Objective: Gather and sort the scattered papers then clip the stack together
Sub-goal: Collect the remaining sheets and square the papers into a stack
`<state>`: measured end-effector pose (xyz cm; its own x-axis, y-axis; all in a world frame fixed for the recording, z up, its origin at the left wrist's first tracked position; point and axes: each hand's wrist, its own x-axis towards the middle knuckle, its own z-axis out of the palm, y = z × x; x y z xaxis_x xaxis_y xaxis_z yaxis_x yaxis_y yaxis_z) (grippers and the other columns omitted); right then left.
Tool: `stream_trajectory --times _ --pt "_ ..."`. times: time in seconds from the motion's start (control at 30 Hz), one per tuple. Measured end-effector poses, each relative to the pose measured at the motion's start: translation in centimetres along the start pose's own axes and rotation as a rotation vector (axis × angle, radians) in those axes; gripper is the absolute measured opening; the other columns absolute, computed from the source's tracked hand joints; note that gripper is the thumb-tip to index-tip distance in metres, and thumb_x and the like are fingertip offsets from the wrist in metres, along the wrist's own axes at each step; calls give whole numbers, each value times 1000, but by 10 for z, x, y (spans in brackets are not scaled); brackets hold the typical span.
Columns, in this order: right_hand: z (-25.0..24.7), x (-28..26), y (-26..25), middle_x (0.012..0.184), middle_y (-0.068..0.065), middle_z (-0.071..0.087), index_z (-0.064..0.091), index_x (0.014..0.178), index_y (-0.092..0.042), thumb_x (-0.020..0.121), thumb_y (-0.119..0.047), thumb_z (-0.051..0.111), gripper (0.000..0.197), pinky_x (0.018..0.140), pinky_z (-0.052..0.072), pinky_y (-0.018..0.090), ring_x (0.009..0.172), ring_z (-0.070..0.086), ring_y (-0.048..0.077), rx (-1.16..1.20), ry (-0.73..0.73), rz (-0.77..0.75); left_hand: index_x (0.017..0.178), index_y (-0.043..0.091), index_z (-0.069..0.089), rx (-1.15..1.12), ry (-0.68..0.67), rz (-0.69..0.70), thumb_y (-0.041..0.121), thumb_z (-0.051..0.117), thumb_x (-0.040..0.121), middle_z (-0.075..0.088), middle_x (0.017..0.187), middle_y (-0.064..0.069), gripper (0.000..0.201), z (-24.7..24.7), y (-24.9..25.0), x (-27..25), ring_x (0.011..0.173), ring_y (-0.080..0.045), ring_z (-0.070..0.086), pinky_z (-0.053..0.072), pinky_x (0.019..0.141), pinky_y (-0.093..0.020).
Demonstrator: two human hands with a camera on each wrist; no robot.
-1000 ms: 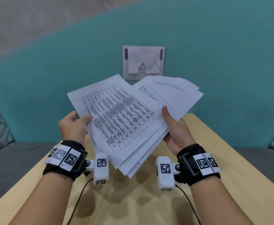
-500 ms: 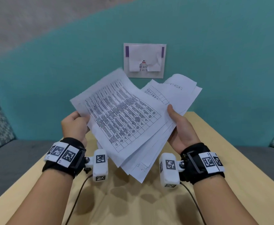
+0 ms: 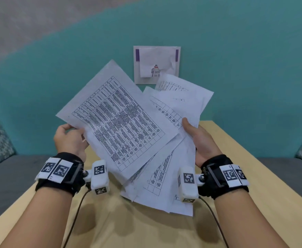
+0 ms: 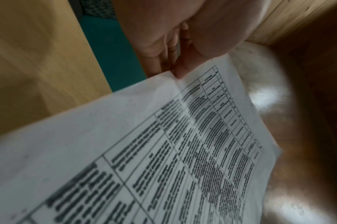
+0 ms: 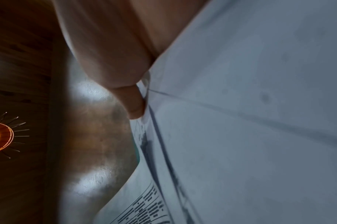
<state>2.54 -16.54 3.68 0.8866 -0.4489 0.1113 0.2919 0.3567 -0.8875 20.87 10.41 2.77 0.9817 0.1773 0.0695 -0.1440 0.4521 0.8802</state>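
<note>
above the table [image 3: 254, 167], left hand [image 3: 69, 138] fingers pinch one sheet [image 3: 118, 122]; right hand [image 3: 202, 140] grips fanned papers [image 3: 173, 176].

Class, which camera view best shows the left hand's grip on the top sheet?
The left wrist view: the left hand pinches the top sheet at its edge. Head view shows it from behind; right wrist view misses it.

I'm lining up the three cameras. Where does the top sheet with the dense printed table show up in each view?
Head: top sheet at centre, tilted, its left edge pinched by the left hand.
Left wrist: fills the lower half, thumb on its upper edge.
Right wrist: cannot tell; only overlapping sheets, mostly seen from behind, with a strip of print at the bottom.
Shared landmark: the wooden table, also at upper left in the left wrist view.
</note>
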Motion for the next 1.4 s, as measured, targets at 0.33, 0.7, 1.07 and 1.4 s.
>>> stream_trajectory --times 0.33,0.7,1.07,1.4 --pt "-6 9 9 125 16 70 62 131 -3 102 -23 57 36 104 50 53 116 67 35 -120 77 -9 85 21 61 217 -140 -16 -16 51 88 70 107 -13 38 -5 -6 5 82 -21 62 52 87 -40" --pt "-1 9 12 125 7 72 64 130 -10 99 -29 62 36 109 46 50 118 67 28 -187 10 8 75 8 63 328 -363 -174 -19 61 84 67 67 -9 29 11 -24 -21 52 -16 63 53 44 -22" --pt "-6 2 12 127 16 70 62 132 -3 101 -27 58 39 106 48 50 119 66 34 -123 -73 152 88 21 54 409 -333 -222 13 56 103 62 100 -9 17 1 -47 -9 90 -26 58 45 80 -41" --pt "-24 8 36 145 10 56 49 145 -5 97 -46 58 64 110 43 49 131 56 33 -529 72 361 88 16 40 793 -386 -329 12 52 105 38 72 -7 21 -8 -78 -11 57 -16 33 27 55 -30"
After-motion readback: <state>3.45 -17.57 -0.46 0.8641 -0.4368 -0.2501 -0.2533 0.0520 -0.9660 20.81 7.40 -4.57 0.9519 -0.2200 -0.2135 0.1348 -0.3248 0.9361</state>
